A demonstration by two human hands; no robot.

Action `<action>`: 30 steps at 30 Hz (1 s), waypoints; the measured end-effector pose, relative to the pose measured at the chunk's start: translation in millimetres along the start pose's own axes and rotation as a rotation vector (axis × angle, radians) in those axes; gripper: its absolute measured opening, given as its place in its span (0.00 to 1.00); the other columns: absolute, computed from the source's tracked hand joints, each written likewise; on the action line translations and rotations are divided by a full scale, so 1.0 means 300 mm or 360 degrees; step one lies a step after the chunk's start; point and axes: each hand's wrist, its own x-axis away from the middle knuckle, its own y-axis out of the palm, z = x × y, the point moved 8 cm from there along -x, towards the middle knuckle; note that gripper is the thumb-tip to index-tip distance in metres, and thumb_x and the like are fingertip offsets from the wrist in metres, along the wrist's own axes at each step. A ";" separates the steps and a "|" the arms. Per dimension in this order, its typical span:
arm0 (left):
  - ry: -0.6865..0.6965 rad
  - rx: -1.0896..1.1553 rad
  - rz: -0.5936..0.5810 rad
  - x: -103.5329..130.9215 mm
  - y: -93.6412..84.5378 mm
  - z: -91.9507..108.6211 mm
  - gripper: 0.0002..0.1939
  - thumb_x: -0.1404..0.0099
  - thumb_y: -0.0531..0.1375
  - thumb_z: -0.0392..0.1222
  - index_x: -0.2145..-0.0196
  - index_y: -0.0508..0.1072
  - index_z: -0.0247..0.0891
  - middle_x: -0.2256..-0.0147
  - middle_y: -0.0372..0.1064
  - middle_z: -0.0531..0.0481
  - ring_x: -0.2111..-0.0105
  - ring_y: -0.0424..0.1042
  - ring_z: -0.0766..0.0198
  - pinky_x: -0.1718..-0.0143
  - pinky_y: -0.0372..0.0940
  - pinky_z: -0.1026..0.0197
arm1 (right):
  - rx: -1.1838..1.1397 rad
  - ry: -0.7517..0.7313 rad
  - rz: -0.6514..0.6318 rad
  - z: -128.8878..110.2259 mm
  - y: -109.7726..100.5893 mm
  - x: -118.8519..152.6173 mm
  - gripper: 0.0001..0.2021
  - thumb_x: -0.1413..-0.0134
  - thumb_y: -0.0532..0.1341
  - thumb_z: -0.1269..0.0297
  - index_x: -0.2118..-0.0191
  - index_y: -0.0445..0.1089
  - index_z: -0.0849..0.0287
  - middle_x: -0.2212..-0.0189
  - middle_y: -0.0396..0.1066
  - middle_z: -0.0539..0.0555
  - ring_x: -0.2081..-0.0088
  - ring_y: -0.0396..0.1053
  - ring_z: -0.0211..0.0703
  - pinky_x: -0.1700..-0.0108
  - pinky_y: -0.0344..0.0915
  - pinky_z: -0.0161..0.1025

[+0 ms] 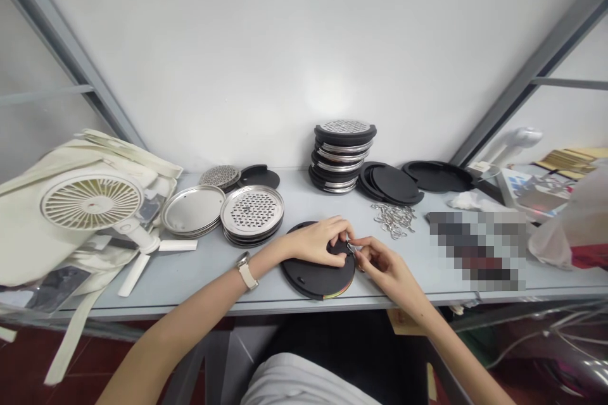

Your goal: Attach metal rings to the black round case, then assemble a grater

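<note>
A round black plastic disc (317, 275) lies flat near the table's front edge, with a yellow and red strip showing along its lower right rim. My left hand (318, 242), with a pale-banded watch on its wrist, rests over the disc and holds it down, fingers curled and thumb stretched across its top. At the disc's right edge, the thumb and forefinger of my right hand (380, 264) pinch a small metal wire hook (350, 247). The hook is partly hidden by the fingertips. To the upper right lies a loose pile of similar metal hooks (395, 220).
Behind stands a tall stack of black discs and perforated metal grater plates (342, 158), beside more black discs (392, 183). At left are a perforated plate stack (252, 212), plain metal discs (194, 210) and a white fan (95, 202). A blurred-out item (477, 250) lies right.
</note>
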 end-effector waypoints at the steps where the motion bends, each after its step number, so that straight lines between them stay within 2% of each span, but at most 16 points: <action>1: -0.0013 -0.0047 0.0003 0.002 -0.002 0.002 0.18 0.46 0.60 0.38 0.57 0.63 0.38 0.60 0.60 0.49 0.67 0.64 0.67 0.64 0.63 0.63 | 0.0003 -0.0012 -0.0002 -0.001 0.001 0.001 0.13 0.40 0.54 0.55 0.56 0.62 0.59 0.77 0.60 0.47 0.73 0.59 0.38 0.68 0.60 0.35; 6: -0.0018 -0.0233 0.0021 0.007 -0.004 0.004 0.17 0.42 0.58 0.44 0.54 0.65 0.38 0.57 0.59 0.46 0.64 0.66 0.64 0.60 0.64 0.61 | 0.0060 -0.0017 -0.0009 -0.005 0.002 0.006 0.11 0.39 0.53 0.54 0.61 0.59 0.57 0.77 0.61 0.47 0.73 0.60 0.37 0.68 0.59 0.35; 9: 0.0051 -0.0282 0.0015 0.007 0.002 0.011 0.16 0.40 0.57 0.44 0.54 0.68 0.39 0.54 0.59 0.45 0.59 0.66 0.62 0.54 0.62 0.59 | 0.0080 0.0003 0.0005 -0.010 0.000 0.009 0.13 0.39 0.52 0.52 0.64 0.59 0.56 0.76 0.62 0.48 0.73 0.60 0.38 0.69 0.59 0.34; 13: 0.0075 -0.0279 -0.0005 0.007 0.007 0.013 0.15 0.39 0.56 0.42 0.54 0.71 0.39 0.53 0.60 0.45 0.57 0.67 0.61 0.52 0.62 0.59 | 0.0079 0.0005 0.0009 -0.022 -0.001 0.010 0.12 0.38 0.52 0.53 0.66 0.59 0.56 0.75 0.63 0.49 0.72 0.61 0.38 0.69 0.59 0.34; 22: -0.0015 -0.0128 -0.0025 0.002 0.007 -0.004 0.16 0.40 0.57 0.43 0.54 0.71 0.40 0.54 0.63 0.46 0.60 0.68 0.63 0.54 0.63 0.61 | 0.0030 0.0001 0.0056 -0.025 -0.002 0.011 0.09 0.39 0.53 0.55 0.62 0.57 0.55 0.76 0.63 0.46 0.73 0.62 0.37 0.68 0.60 0.33; 30: -0.0040 -0.0082 -0.0032 -0.003 0.012 -0.015 0.14 0.41 0.58 0.42 0.57 0.72 0.39 0.56 0.64 0.47 0.62 0.68 0.64 0.58 0.63 0.62 | -0.0019 0.0025 0.0025 -0.014 -0.004 0.003 0.11 0.40 0.54 0.54 0.64 0.64 0.58 0.72 0.66 0.51 0.69 0.66 0.40 0.65 0.63 0.35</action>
